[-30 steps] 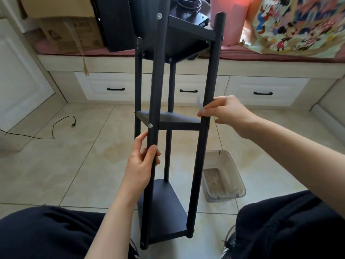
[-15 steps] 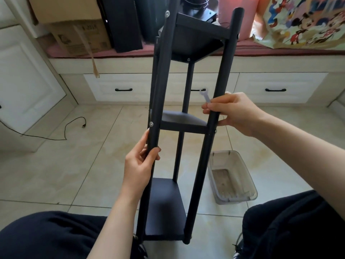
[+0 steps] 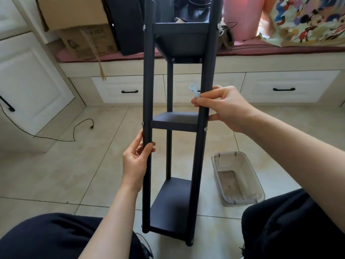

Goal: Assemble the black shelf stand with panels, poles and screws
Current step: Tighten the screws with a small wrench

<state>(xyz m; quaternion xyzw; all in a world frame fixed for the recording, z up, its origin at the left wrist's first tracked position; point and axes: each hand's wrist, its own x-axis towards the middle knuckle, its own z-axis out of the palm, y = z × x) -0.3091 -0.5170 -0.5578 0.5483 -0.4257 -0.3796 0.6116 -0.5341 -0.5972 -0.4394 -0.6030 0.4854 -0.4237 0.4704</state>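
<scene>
A: Where do you have the black shelf stand (image 3: 175, 124) at this moment?

B: You hold it upright between your knees, leaning slightly away from you; its feet sit on the tiled floor (image 3: 78, 165); three panels are fixed between the poles, the top panel (image 3: 179, 40) near the window seat (image 3: 280, 58), the middle panel (image 3: 174, 121) about level with your right hand, the bottom panel (image 3: 171, 208) low between your legs.

A: And the grip?

B: Your left hand (image 3: 135, 164) curls round the front left pole (image 3: 148, 90) just below the middle panel, thumb in front, fingers behind; your right hand (image 3: 224, 107) wraps the front right pole (image 3: 207, 81) just above that panel; its fingertips also pinch a small pale wrench (image 3: 194, 88) against the pole, the open jaw end sticking up past your fingers.

A: Screws?

B: You can see silver screw heads on the poles at the top and middle panels; one screw (image 3: 205, 129) sits just under your right hand, another (image 3: 142, 123) just above your left.

A: Anything around it?

B: A clear plastic tub (image 3: 238, 179) rests on the floor to the right of the stand, near your right knee; a black cable (image 3: 74, 131) trails over the tiles to the left; a cardboard box (image 3: 78, 25) sits on the window seat behind; white drawers (image 3: 283, 86) with black handles run beneath it.
</scene>
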